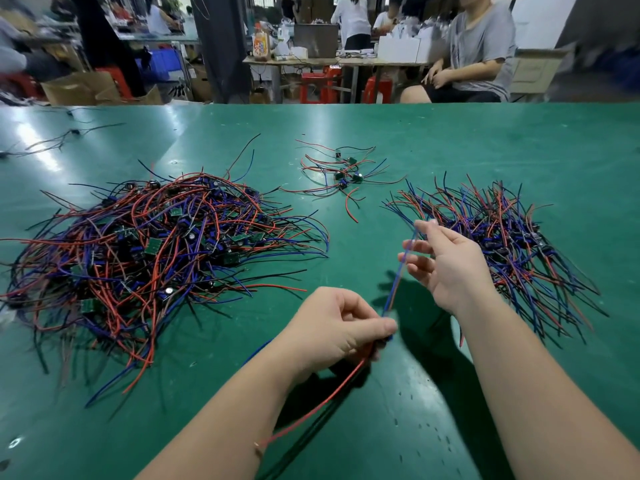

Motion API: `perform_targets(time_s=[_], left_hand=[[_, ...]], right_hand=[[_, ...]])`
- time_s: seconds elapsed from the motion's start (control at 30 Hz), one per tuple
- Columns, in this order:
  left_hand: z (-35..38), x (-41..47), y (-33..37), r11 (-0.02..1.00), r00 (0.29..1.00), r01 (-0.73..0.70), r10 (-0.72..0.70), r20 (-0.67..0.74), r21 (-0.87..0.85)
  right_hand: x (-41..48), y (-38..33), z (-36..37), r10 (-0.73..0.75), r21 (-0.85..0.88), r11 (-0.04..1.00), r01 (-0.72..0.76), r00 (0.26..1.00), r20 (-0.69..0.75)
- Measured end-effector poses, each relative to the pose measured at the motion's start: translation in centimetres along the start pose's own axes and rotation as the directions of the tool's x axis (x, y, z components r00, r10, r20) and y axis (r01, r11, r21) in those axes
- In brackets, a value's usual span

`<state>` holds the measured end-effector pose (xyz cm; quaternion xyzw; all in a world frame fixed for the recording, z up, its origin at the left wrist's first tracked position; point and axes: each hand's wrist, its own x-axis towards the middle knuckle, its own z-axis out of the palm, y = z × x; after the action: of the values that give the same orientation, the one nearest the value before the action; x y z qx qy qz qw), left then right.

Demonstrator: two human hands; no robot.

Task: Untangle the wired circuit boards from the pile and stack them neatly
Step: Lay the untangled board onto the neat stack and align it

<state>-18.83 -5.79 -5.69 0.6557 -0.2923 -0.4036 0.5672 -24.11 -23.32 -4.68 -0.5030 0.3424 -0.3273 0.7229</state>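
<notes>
Straightening a thin blue wire (398, 271) just right of the tangled pile of red-and-blue-wired green circuit boards (149, 251): my left hand (336, 327) grips its board end, my right hand (446, 261) pinches its tip. Next, I judge: lay it on the combed stack of wired boards (502, 244) farther right. The board itself is hidden in my fist

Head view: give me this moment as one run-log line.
step: untangling | left hand: grips wire bundle | right hand: fingers pinch blue wire | tangled pile: left | sorted stack: right
</notes>
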Motion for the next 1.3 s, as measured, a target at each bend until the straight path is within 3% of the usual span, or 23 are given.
perform_targets(time_s=[0.07,0.13,0.2,0.27,0.33,0.5,0.6,0.7,0.83,0.93,1.07,1.2,1.3], left_hand=[[-0.4,0.5,0.1,0.995,0.984,-0.048,0.033,-0.175,-0.087],[-1.1,1.0,0.2,0.982,0.941,-0.094,0.035,-0.337,-0.161],[-1.7,1.4,0.1,0.971,0.908,-0.128,0.032,-0.418,-0.202],[-1.9,1.5,-0.1,0.971,0.897,-0.156,0.061,-0.438,-0.183],[-1.9,1.4,-0.2,0.975,0.902,-0.183,0.114,-0.416,-0.129],[-2.0,1.4,-0.1,0.986,0.954,-0.157,0.135,-0.268,-0.059],[-2.4,1.6,-0.4,0.993,0.927,-0.116,0.101,-0.361,-0.022],[-3.2,2.0,-0.9,0.969,0.859,-0.07,0.18,-0.478,0.239],[-4.7,1.6,-0.7,0.815,0.758,-0.021,0.391,-0.523,0.579],[-7.0,1.7,-0.9,0.66,0.687,0.097,0.498,-0.53,0.745],[-7.2,2.0,-1.2,0.529,0.768,0.313,0.348,-0.538,0.789],[-5.9,1.9,-1.4,0.323,0.83,0.297,0.378,-0.411,0.898],[-5.5,1.8,-1.4,0.241,0.849,0.38,0.292,-0.44,0.893]], right_hand=[[-0.1,0.0,-0.1,0.024,-0.071,0.997,-0.022,0.999,0.023],[-0.9,0.3,0.2,0.034,-0.228,0.974,0.006,0.985,0.171],[-2.3,0.9,1.1,0.035,-0.33,0.938,0.103,0.922,0.387],[-3.5,1.5,2.2,-0.01,-0.447,0.858,0.254,0.877,0.48],[-3.8,1.9,3.0,-0.083,-0.523,0.785,0.332,0.893,0.443],[-2.3,-0.9,1.6,-0.254,-0.506,0.791,0.345,0.937,0.242],[0.1,-4.1,-1.6,-0.383,-0.623,0.7,0.35,0.92,0.086],[3.2,-6.2,-5.4,-0.491,-0.823,0.521,0.225,0.868,-0.073],[6.7,-5.7,-10.4,-0.458,-0.947,0.32,-0.034,0.869,-0.186],[7.5,-4.5,-12.6,-0.389,-0.947,0.291,-0.139,0.887,-0.25],[8.3,-4.8,-12.8,-0.359,-0.949,0.259,-0.179,0.894,-0.266],[8.1,-5.2,-12.4,-0.344,-0.95,0.213,-0.228,0.893,-0.291],[7.4,-5.8,-11.0,-0.323,-0.962,0.093,-0.255,0.907,-0.271]])
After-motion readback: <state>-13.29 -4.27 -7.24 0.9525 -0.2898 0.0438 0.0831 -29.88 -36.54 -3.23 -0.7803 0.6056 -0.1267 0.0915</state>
